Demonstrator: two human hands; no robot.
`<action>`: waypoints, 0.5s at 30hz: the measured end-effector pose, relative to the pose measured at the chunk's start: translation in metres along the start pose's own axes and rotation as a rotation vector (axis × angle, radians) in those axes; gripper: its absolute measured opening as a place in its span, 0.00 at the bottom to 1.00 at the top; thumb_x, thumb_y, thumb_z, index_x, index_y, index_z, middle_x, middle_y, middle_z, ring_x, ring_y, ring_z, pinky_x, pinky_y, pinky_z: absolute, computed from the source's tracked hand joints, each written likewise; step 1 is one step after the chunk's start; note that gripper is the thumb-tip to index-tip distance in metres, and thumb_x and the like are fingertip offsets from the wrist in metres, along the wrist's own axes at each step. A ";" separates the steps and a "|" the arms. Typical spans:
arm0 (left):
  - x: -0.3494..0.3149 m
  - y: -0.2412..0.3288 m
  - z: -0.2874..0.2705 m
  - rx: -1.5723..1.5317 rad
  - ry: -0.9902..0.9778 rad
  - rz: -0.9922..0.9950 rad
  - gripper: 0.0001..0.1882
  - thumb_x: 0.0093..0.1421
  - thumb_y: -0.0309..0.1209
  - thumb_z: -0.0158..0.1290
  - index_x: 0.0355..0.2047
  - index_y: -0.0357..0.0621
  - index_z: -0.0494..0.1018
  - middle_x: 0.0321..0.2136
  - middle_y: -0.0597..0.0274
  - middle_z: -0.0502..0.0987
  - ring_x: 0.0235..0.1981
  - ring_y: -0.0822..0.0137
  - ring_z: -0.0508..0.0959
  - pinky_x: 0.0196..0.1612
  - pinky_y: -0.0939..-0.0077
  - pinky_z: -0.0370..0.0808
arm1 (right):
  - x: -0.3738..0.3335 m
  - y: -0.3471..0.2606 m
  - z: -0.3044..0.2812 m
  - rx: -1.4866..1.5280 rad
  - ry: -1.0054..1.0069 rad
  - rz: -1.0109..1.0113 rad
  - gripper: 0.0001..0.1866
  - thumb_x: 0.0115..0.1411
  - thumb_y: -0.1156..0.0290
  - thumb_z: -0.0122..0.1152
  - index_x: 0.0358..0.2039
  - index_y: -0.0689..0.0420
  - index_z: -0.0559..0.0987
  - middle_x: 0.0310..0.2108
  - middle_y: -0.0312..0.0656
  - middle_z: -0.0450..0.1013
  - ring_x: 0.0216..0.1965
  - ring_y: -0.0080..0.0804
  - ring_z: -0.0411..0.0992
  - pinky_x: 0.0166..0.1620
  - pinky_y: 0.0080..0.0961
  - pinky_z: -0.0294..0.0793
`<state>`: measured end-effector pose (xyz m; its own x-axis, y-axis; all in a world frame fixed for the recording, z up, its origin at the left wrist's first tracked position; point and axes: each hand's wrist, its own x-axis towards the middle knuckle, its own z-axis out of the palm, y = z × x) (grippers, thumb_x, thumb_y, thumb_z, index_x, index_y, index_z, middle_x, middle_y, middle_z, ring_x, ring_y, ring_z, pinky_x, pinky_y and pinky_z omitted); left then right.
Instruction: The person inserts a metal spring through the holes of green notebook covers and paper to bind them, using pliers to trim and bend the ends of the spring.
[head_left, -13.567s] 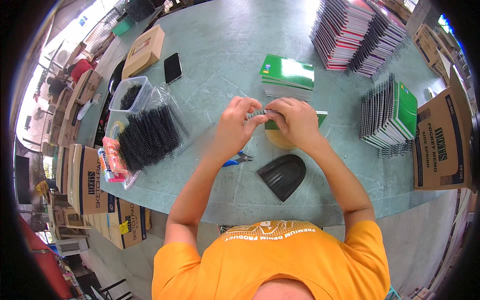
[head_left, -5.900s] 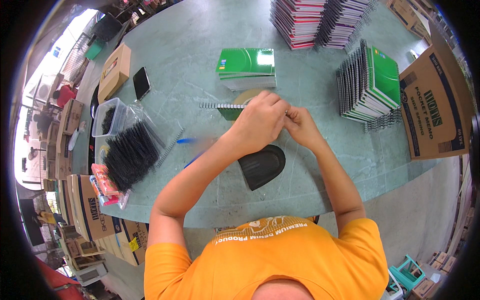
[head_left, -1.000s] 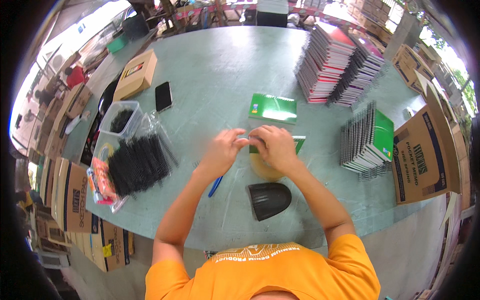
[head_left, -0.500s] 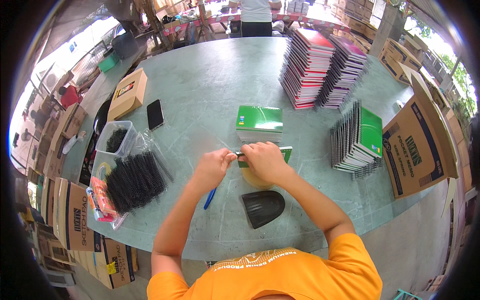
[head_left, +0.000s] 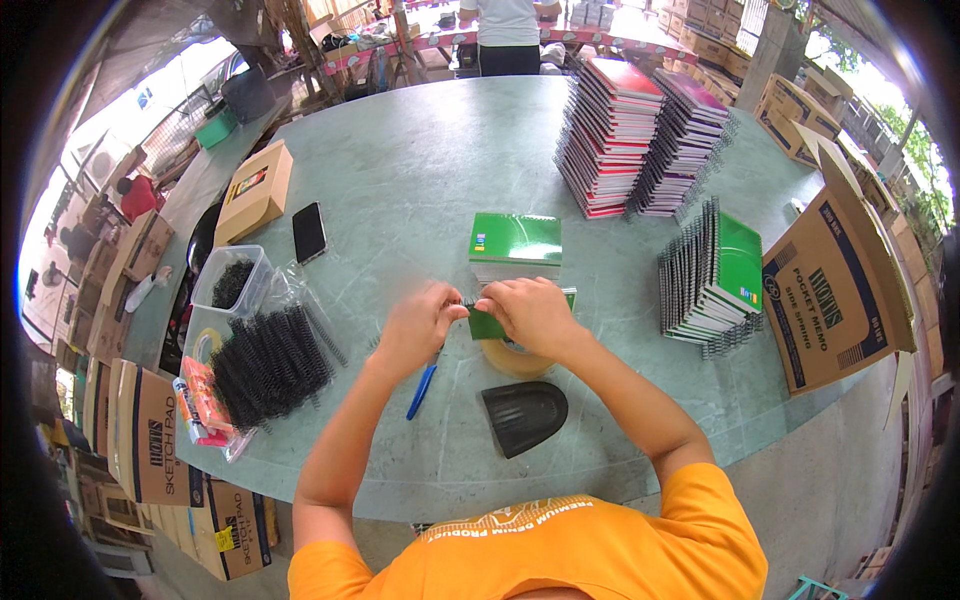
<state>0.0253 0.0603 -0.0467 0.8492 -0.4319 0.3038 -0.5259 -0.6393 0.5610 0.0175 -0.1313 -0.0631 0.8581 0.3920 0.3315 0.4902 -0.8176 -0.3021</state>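
Note:
A small green notebook (head_left: 487, 326) is under my right hand (head_left: 528, 315), which grips it near its upper left corner, thumb and fingers bent together. Beside that same left edge, the fingertips of my left hand (head_left: 418, 325) pinch a thin dark bit that looks like the end of a black spiral binding; it is mostly covered by my fingers. Beneath the notebook lies a tan tape roll (head_left: 512, 364). Just beyond stands a stack of green-covered pads (head_left: 516, 240). Nearer me are a blue pen (head_left: 422, 391) and a dark, ribbed, rounded piece (head_left: 525, 418).
Many black spiral coils (head_left: 268, 365) lie at left beside a clear plastic tub (head_left: 254, 292). A phone (head_left: 310, 233) rests beyond. Spiral-bound green notebooks (head_left: 738, 264), red ones (head_left: 625, 125) and purple ones (head_left: 692, 115) stand stacked at right, near an open cardboard box (head_left: 835, 285). A person (head_left: 508, 38) stands behind the table.
Both hands have shifted slightly away from me at the notebook's left edge. The fingers of my right hand are more bent, and the green cover's left part shows more.

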 end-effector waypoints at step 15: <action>-0.014 0.006 0.006 -0.098 -0.143 -0.240 0.14 0.60 0.37 0.50 0.32 0.36 0.72 0.17 0.55 0.74 0.20 0.65 0.75 0.27 0.70 0.70 | -0.004 0.002 0.003 -0.174 0.190 -0.154 0.11 0.48 0.62 0.63 0.32 0.51 0.76 0.28 0.33 0.73 0.33 0.31 0.71 0.38 0.30 0.66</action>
<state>0.0096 0.0588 -0.0525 0.9298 -0.3654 0.0452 -0.2974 -0.6730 0.6772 0.0158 -0.1329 -0.0678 0.7234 0.4449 0.5280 0.5650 -0.8210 -0.0824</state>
